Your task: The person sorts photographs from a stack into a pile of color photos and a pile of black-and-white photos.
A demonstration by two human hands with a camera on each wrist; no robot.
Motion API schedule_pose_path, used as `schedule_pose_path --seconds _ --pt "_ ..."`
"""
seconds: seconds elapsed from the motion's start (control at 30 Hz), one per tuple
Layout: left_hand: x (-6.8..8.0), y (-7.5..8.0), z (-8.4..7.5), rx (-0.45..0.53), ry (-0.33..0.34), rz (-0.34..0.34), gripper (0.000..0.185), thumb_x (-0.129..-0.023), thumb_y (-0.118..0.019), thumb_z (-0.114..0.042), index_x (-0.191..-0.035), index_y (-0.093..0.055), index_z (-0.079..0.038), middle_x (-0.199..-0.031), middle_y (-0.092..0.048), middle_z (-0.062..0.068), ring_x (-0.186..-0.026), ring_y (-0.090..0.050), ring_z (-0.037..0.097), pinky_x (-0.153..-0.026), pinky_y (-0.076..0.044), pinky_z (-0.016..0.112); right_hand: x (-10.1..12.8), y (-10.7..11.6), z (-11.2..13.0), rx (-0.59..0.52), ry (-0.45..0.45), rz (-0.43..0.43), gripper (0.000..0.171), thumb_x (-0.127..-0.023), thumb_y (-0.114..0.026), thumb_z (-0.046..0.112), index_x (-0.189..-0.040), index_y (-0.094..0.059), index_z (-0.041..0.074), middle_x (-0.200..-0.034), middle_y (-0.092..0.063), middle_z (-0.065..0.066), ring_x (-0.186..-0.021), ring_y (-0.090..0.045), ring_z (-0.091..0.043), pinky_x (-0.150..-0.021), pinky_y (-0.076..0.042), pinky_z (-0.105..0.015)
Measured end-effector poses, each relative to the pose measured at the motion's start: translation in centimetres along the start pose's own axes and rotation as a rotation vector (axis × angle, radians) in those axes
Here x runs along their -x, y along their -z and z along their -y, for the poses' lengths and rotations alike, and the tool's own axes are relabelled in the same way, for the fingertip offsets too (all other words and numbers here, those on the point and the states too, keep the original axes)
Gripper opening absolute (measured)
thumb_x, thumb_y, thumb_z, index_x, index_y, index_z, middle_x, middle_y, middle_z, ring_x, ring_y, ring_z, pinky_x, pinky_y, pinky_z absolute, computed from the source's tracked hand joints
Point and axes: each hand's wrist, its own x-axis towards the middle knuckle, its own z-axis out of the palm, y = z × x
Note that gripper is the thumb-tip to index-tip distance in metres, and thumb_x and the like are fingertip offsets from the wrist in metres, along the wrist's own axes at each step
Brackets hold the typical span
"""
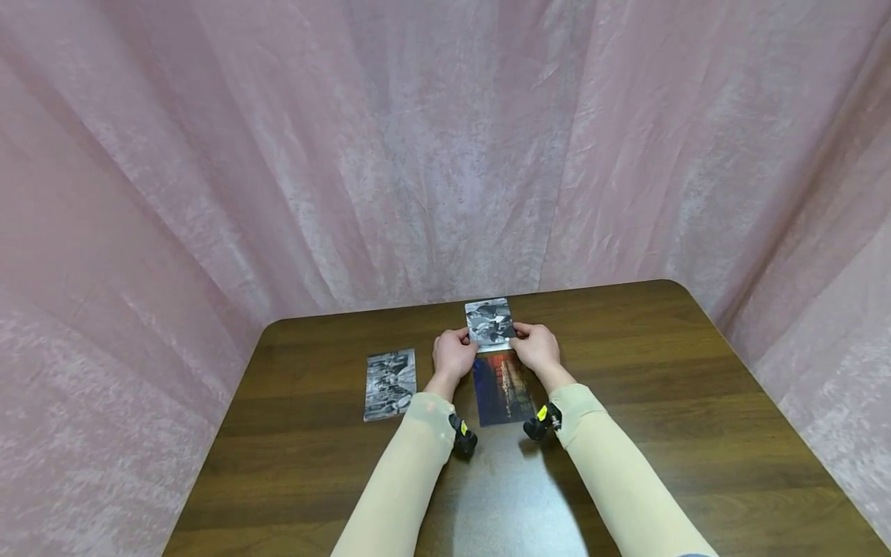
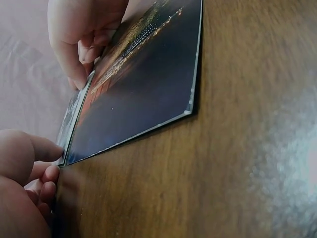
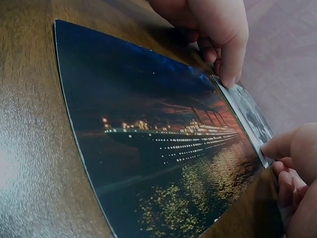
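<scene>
Both hands work one black-and-white photo (image 1: 489, 322) at the far middle of the brown desk (image 1: 696, 402). Left hand (image 1: 454, 354) pinches its left edge, right hand (image 1: 537, 346) pinches its right edge; on both, the fingers are curled and clamped on the print, thumb tips on top. In the right wrist view, the right hand's fingers (image 3: 282, 146) pin the near corner of this photo while the left hand's fingers (image 3: 229, 59) press the other side. The photo lies low on the desk or just off it; cannot tell whether it fully rests. Its near edge meets the far edge of a colour photo of a lit ship at night (image 3: 163, 148), which lies flat on the desk between the forearms, touching or slightly overlapped; the exact seam is unclear. A second black-and-white photo (image 1: 390, 384) lies flat to the left, well apart from both hands, untouched. Judging progress: two prints look already laid down, and the third is in hand at the top of the ship picture, not yet released. Left to do: let go and square it up. Pink cloth backdrop (image 1: 445, 139) hangs behind the desk.
</scene>
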Motion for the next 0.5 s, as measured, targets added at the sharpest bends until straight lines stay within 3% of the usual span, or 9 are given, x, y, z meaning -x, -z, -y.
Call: schedule_pose_path --seconds 0.27,0.5 --pt "0.18 0.22 -0.31 -0.060 -0.024 -0.005 0.044 -0.099 -0.069 -0.018 -0.142 -0.071 -0.008 -0.107 -0.071 0.003 -0.127 -0.056 0.035 -0.105 -0.045 0.047 -0.08 -0.05 0.11 0.012 -0.006 0.012 0.050 -0.099 -0.064 0.016 -0.148 -0.066 0.009 -0.134 -0.072 -0.015 -0.128 -0.063 -0.038 -0.104 -0.049 -0.052" --pt "0.12 0.12 -0.36 -0.063 0.014 0.019 0.046 -0.101 -0.068 -0.020 -0.146 -0.067 -0.011 -0.111 -0.069 0.004 -0.129 -0.054 0.033 -0.106 -0.043 0.045 -0.02 -0.27 0.07 0.017 -0.009 0.011 0.050 -0.100 -0.064 0.016 -0.149 -0.065 0.009 -0.135 -0.071 -0.015 -0.129 -0.062 -0.039 -0.104 -0.048 -0.053"
